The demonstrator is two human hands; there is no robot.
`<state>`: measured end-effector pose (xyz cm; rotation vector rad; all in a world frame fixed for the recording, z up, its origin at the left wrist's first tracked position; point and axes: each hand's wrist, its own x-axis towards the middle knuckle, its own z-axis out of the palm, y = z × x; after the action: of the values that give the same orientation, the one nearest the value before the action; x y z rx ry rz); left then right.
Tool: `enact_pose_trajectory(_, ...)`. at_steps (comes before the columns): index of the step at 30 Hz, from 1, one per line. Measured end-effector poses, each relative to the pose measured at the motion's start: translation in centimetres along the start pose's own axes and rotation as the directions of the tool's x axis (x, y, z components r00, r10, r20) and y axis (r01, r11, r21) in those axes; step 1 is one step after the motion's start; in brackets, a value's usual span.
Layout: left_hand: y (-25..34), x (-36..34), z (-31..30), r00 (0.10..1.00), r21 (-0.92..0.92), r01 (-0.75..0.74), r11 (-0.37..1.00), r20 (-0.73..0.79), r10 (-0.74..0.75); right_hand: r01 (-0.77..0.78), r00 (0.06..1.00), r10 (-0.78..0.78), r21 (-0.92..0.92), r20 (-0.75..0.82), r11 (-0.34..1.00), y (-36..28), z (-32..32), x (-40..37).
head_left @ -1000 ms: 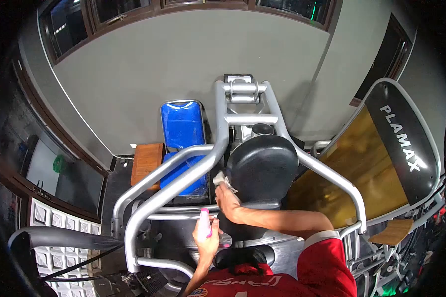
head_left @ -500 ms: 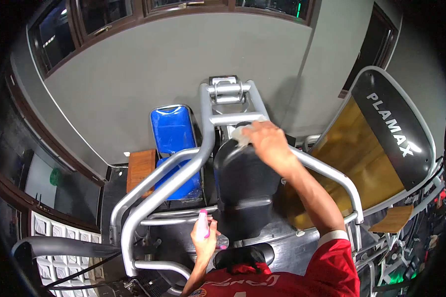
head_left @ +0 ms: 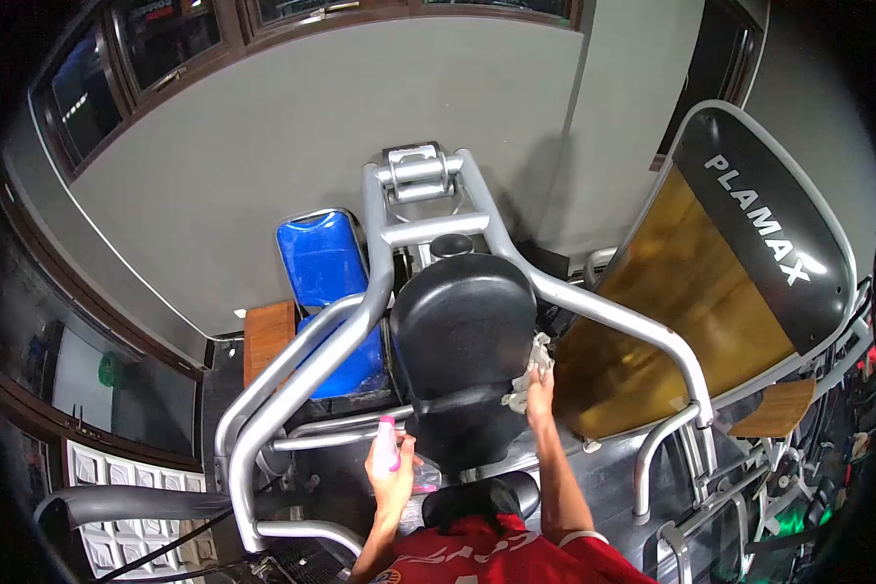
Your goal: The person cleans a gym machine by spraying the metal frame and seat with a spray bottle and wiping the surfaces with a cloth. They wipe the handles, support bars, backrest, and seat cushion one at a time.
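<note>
A black padded backrest [head_left: 465,326] stands upright in the middle of a silver tubular frame [head_left: 346,355]. My right hand [head_left: 541,391] is closed on a pale, crumpled cloth [head_left: 524,382] at the lower right edge of the backrest. Left of the pad's lower part, my left hand [head_left: 391,477] grips a spray bottle with a pink and white top [head_left: 387,446]. Part of the bottle's clear body shows beside the fingers.
Behind the frame's left side stands a blue chair [head_left: 321,258] beside a brown wooden piece [head_left: 268,341]. A large PLAMAX panel [head_left: 691,282] leans at the right. White patterned blocks [head_left: 131,477] lie at the lower left.
My right hand has moved with the cloth from the top of the backrest down to its right side. The left hand still holds the bottle. The view has shifted slightly.
</note>
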<state>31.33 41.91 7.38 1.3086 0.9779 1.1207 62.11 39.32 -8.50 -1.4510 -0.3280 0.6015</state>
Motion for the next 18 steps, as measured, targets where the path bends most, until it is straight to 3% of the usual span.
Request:
enact_pose_trajectory(1, 0.2, 0.0, 0.2, 1.0, -0.003, 0.023, 1.0, 0.019, -0.023, -0.11, 0.993, 0.114, 0.159, -0.017, 0.981, 0.3, 0.3, -0.6)
enact_pose_trajectory(2, 0.6, -0.2, 0.8, 0.998, -0.064, 0.01, 0.998, -0.069, -0.014, -0.053, 0.996, 0.065, 0.188, -0.061, 0.981, 0.6, 0.8, -0.9)
enact_pose_trajectory(3, -0.1, -0.2, 0.4, 0.999, -0.061, 0.034, 0.998, -0.038, -0.036, 0.003, 0.994, 0.021, 0.214, -0.105, 0.977, 0.1, 1.5, -1.6)
enact_pose_trajectory(5, 0.6, -0.3, 0.6, 0.998, -0.06, -0.012, 0.998, -0.057, 0.009, -0.056, 0.995, 0.077, 0.279, -0.066, 0.959, -0.8, 1.9, -2.2)
enact_pose_trajectory(7, 1.0, -0.3, 0.4, 0.998, -0.061, -0.01, 0.998, -0.063, 0.006, -0.178, 0.938, 0.312, 0.56, -0.152, 0.809, -3.1, 4.0, -3.8)
enact_pose_trajectory(9, 1.1, -0.3, 0.3, 0.997, -0.069, -0.017, 0.997, -0.076, 0.011, -0.128, 0.958, 0.27, 0.695, -0.099, 0.707, -1.3, 5.5, -4.3)
enact_pose_trajectory(11, 1.0, -0.4, 0.1, 0.994, -0.048, -0.063, 0.997, -0.091, 0.059, -0.187, 0.926, 0.366, 0.733, -0.09, 0.654, 0.4, 8.1, -5.6)
enact_pose_trajectory(13, 0.4, -0.4, -0.4, 0.994, -0.048, -0.07, 0.996, -0.093, 0.066, -0.397, 0.866, 0.481, 0.776, 0.14, 0.49, 1.2, 10.8, -7.7)
enact_pose_trajectory(15, 0.2, -0.7, -0.7, 0.994, -0.047, -0.071, 0.996, -0.088, 0.067, -0.477, 0.819, 0.542, 0.747, 0.187, 0.463, 0.3, 14.2, -10.0)
enact_pose_trajectory(17, 0.6, -0.6, -0.8, 0.987, -0.061, -0.116, 0.991, -0.117, 0.108, -0.708, 0.639, 0.657, 0.639, 0.4, 0.3, 0.0, 15.7, -11.5)
enact_pose_trajectory(18, 0.5, -0.6, -1.1, 0.985, -0.022, -0.134, 0.991, -0.113, 0.131, -0.734, 0.628, 0.594, 0.637, 0.502, 0.238, 0.1, 16.1, -12.0)
